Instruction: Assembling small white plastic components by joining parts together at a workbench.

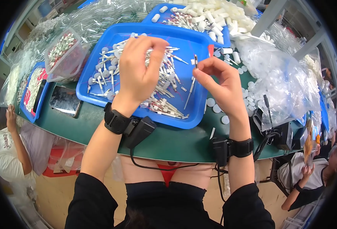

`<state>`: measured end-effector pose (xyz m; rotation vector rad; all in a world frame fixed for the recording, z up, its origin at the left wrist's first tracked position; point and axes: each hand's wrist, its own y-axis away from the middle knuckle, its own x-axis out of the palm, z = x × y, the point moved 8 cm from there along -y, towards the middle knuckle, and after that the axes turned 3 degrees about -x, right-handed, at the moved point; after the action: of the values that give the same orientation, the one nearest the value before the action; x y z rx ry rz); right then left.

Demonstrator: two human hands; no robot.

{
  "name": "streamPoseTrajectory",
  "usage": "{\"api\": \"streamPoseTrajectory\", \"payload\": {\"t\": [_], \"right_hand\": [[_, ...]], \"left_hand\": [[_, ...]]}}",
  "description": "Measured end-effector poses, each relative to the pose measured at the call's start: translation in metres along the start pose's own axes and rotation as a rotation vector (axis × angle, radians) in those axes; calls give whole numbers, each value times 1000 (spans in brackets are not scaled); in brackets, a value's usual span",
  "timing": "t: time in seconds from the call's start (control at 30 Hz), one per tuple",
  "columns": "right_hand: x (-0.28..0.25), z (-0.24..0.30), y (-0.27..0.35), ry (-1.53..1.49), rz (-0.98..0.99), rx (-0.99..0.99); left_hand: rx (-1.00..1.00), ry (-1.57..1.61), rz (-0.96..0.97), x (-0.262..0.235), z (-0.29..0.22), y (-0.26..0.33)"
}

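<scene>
My left hand (139,66) is above a blue tray (85,82). Its thumb and fingers curl together; anything between the tips is too blurred to make out. At the tray's right side, my right hand (223,80) pinches a thin, dark metal piece (196,62) with a shiny upper end, pointing upward. Below those fingertips is a slim white rod (190,91); I cannot tell whether it lies on the tray or hangs. Many slender white rods with fine red wires (164,106) are heaped in the tray, with round pale discs (106,73) among them.
Behind is another blue tray (153,16) of white cylinders. At left are a phone (64,100), a clear bin (67,55) and a small blue tray (42,97). Clear plastic bags (267,65) and white discs (225,120) are at right. Another person (12,149) sits left, another (309,171) right.
</scene>
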<state>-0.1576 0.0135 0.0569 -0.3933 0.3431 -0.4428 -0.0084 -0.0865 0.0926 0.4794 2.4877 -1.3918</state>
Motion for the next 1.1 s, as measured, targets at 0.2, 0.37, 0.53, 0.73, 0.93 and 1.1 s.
{"api": "streamPoseTrajectory", "payload": {"t": [0.2, 0.37, 0.53, 0.73, 0.93, 1.1], "right_hand": [[18, -1, 3, 56, 68, -88], [-85, -22, 8, 937, -465, 89], [-96, -71, 15, 1001, -230, 422], [-74, -25, 3, 460, -408, 154], [-6, -13, -3, -328, -30, 75], [4, -7, -1, -339, 62, 85]], "left_hand": [[178, 193, 198, 25, -24, 15], [-38, 299, 168, 25, -9, 9], [-245, 330, 312, 39, 3, 18], [-188, 370, 353, 46, 5, 23], [-53, 236, 363, 44, -4, 22], [6, 139, 431, 47, -10, 24]]}}
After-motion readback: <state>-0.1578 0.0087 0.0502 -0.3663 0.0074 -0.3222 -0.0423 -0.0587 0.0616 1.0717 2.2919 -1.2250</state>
